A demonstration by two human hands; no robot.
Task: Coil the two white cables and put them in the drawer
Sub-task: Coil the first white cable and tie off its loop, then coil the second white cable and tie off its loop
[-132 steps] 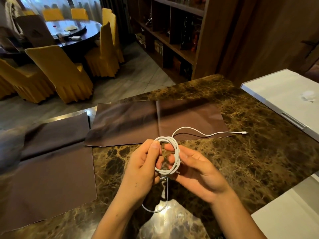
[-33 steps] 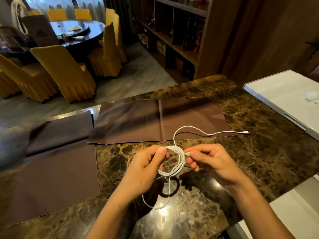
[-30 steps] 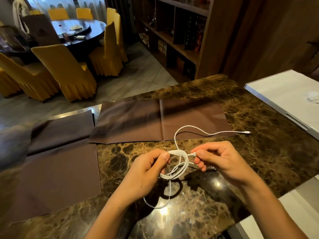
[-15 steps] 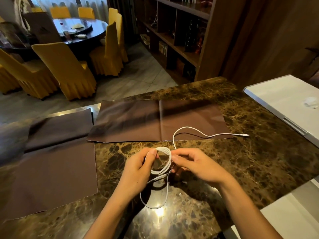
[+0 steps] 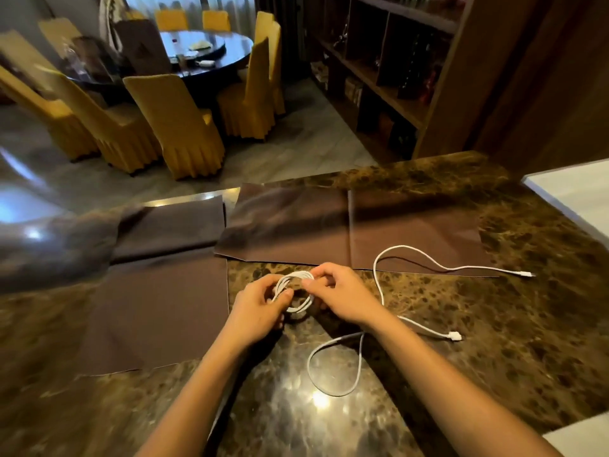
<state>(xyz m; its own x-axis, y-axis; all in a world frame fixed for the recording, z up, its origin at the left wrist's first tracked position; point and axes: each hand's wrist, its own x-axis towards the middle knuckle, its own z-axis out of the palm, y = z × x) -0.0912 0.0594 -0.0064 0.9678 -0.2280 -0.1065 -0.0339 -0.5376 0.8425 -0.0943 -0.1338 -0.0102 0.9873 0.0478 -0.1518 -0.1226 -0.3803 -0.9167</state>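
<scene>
A coiled white cable point(image 5: 296, 293) sits low over the marble counter point(image 5: 527, 341), held between both hands. My left hand point(image 5: 257, 311) pinches the coil's left side and my right hand point(image 5: 342, 296) grips its top right. A second white cable point(image 5: 379, 291) lies loose on the counter to the right. One of its plugs point(image 5: 527, 274) rests at the far right, another plug point(image 5: 456, 336) lies nearer, and it forms a loop point(image 5: 336, 367) under my right forearm. No drawer is visible.
Brown cloths point(image 5: 329, 225) lie flat on the counter ahead and to the left point(image 5: 148, 308). A white surface point(image 5: 580, 196) borders the counter on the right. Beyond the counter stand yellow-covered chairs point(image 5: 178, 127), a round table and wooden shelves point(image 5: 379, 70).
The view and both hands have shifted left along the counter with the coil. The coil is now tighter and lower, and the loose cable's near plug and loop have come into sight.
</scene>
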